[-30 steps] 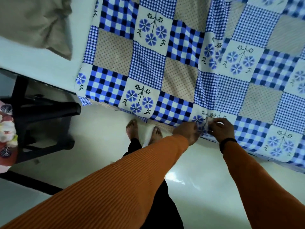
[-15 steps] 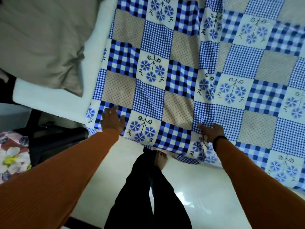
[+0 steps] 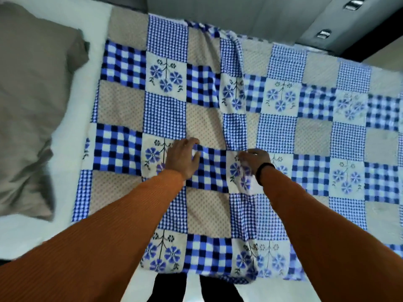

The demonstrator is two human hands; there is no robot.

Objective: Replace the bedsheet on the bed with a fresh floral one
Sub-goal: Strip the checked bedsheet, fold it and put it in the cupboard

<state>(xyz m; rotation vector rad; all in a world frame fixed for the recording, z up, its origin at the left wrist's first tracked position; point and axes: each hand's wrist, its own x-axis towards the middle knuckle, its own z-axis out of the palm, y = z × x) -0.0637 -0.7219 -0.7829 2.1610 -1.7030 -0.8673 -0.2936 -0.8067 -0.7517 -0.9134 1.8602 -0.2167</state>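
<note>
Floral patchwork bedsheet (image 3: 218, 127): spread over white mattress (image 3: 72, 127), long crease down middle, head end uncovered. Left hand (image 3: 182, 159) flat, grip released, pressing cloth; right hand (image 3: 254, 159) pinching crease. Remaining, by judgement: smoothing, pulling toward grey pillow (image 3: 32, 105), tucking.

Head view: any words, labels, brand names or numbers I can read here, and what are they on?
None can be read.
Floral sheet: only printed checks, dots and blue flowers, no lettering.
Pillow: plain, no tag showing.
Dark band on the right wrist: no visible marking; too small to tell.
Shiny fittings at the top right: blurred, no text made out.
</note>
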